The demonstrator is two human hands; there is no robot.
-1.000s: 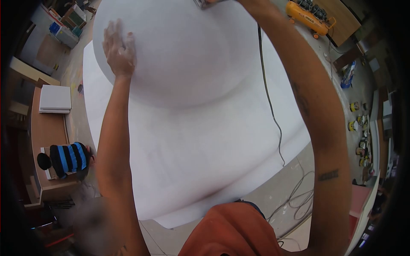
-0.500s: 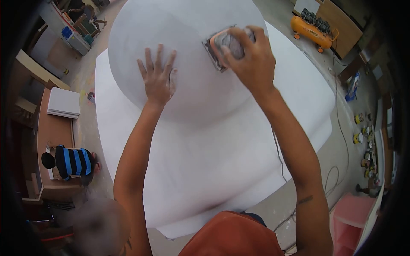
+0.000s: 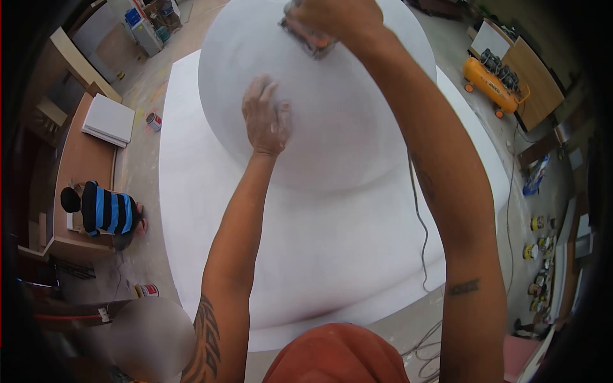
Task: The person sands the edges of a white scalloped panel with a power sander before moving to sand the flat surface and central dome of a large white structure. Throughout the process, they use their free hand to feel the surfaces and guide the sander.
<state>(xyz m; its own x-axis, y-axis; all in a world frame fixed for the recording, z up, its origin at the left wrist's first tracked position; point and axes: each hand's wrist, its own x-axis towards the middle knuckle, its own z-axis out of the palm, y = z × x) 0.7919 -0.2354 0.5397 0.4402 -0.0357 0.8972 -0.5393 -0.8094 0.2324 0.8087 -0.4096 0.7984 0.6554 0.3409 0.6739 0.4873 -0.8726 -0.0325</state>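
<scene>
Near the top of the head view, my right hand (image 3: pixel 341 16) is wrapped round an electric sander (image 3: pixel 309 41) with an orange-and-dark body. The sander sits against the upper part of a large round pale grey form (image 3: pixel 345 140), its base partly blurred and hidden. My left hand (image 3: pixel 265 118), dusty with white powder, lies open on the same form, lower and to the left of the sander. A broad white panel (image 3: pixel 319 236) spreads beneath the round form. A thin cord (image 3: pixel 418 210) runs down along my right forearm.
An orange air compressor (image 3: pixel 491 86) stands at the upper right, with paint cans (image 3: pixel 530 251) below it. On the left, a person in a striped shirt (image 3: pixel 110 209) bends over a brown workbench (image 3: pixel 92 172) holding white boards (image 3: pixel 108 119). Coiled cable (image 3: pixel 424 351) lies near the bottom.
My right hand has moved the sander up and slightly left across the round form. My left hand's fingers have drawn closer together, and the whole view has shifted.
</scene>
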